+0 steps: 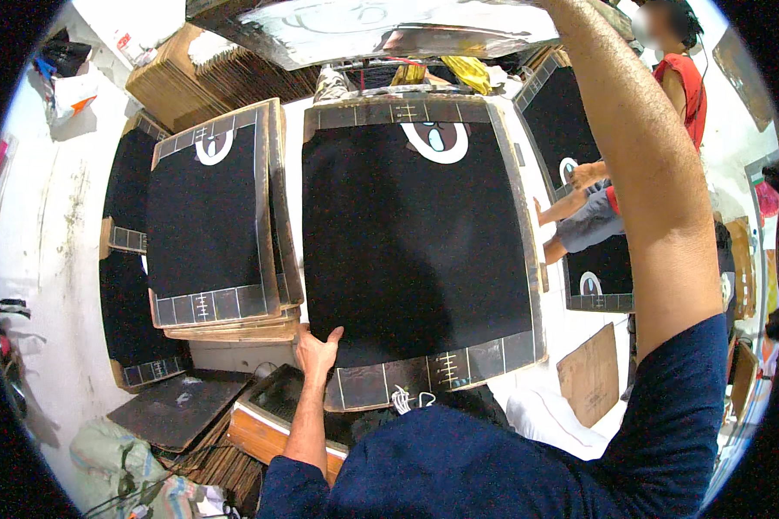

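In front of me lies a large flat board [389, 398] covered with a black fabric panel [415, 233]. A cartoon eye with a white outline [437, 138] is printed at the panel's far edge. My left hand [318, 349] grips the board's near left edge, thumb over the top and fingers along the side. My right arm [645, 147] reaches up and forward, and its hand is beyond the upper edge of the picture. Near that arm's far end, a framed printing screen [320, 39] smeared with white hangs above the board's far side.
To the left stands a stack of similar boards [203, 216] with black fabric. Behind it are many upright boards [169, 78]. At right another person [688, 95] in red reaches over another fabric-covered board [563, 121]. A wooden box [268, 432] sits near my left forearm.
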A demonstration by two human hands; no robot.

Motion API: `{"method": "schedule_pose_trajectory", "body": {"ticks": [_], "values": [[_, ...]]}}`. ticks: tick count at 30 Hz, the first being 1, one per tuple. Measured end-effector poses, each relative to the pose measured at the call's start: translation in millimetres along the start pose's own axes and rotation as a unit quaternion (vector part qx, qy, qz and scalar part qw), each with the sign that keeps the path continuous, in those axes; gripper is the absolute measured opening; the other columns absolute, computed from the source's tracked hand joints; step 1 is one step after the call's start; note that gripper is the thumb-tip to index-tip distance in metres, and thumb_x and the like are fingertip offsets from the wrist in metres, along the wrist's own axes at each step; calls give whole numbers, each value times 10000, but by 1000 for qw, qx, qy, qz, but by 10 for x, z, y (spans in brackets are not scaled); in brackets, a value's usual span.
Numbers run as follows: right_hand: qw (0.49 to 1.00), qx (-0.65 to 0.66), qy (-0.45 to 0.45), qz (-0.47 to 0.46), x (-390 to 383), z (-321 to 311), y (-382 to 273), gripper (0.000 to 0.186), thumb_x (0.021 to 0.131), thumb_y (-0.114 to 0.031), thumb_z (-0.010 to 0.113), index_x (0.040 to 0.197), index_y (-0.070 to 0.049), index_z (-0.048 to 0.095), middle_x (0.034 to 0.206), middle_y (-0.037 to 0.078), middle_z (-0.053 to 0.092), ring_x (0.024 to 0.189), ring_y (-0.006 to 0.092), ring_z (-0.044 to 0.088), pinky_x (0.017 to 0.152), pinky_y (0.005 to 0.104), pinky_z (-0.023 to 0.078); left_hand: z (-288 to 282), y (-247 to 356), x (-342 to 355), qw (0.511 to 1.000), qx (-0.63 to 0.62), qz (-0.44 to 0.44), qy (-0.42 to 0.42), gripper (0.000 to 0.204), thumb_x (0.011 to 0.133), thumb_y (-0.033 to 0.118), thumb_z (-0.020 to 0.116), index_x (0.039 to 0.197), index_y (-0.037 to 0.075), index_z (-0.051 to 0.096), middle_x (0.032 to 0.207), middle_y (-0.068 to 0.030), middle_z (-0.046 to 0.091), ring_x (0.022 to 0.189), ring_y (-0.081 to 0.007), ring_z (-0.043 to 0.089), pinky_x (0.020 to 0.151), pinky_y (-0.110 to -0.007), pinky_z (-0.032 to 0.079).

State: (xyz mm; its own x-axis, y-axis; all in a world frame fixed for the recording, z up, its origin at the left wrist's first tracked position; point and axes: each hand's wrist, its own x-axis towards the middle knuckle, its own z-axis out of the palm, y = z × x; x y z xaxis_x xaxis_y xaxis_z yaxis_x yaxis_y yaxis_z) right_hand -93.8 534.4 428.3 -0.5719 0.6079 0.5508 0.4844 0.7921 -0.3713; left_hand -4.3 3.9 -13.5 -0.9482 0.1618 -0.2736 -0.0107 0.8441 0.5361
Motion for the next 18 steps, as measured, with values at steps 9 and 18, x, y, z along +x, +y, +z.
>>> {"method": "schedule_pose_trajectory", "body": {"ticks": [9, 18], "values": [[999, 10, -34, -19, -225, -113, 6, 486, 923, -514, 584, 1116, -116, 785, 1132, 200, 756, 1044, 388, 722, 938, 469, 541, 164, -214, 129, 999, -25, -14, -14, 787, 763, 448, 898, 1254, -57, 546, 1229, -256, 622, 1128, -435, 625, 975, -516, 508], [984, 125, 73, -104, -2004, 499, 568, 279, 945, -351, 675, 943, -86, 764, 845, 150, 740, 746, 355, 727, 687, 489, 555, -593, 1969, 193, 639, -717, 210, -182, 701, 1084, 499, 497, 1572, 26, 324, 1532, -220, 464, 1390, -359, 508, 1129, -519, 441]]}}
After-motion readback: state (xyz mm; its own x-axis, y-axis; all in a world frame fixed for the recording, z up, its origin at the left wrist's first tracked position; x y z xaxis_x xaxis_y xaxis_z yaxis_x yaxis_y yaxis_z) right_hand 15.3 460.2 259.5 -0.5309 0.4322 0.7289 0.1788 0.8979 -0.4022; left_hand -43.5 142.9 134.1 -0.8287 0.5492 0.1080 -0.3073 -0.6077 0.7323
